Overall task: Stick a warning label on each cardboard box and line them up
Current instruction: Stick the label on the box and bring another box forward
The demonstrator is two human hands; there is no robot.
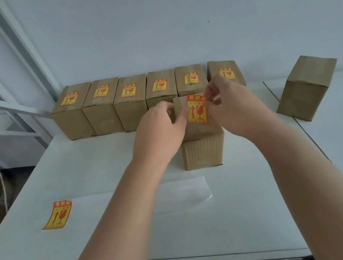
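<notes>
A brown cardboard box [203,151] stands mid-table in front of me. Over its top hangs a yellow and red warning label [197,110]. My right hand [232,106] pinches the label's upper right corner. My left hand [161,129] rests on the box's top left, its thumb touching the label's left edge. Along the wall stands a row of several boxes [104,109], each with a label on top. One unlabelled box [305,88] sits apart at the right.
A white backing sheet [176,194] lies near the front of the white table [82,171], with one label [58,214] left on its left end. A seam [299,123] splits the table at the right. Metal shelving [5,106] stands to the left.
</notes>
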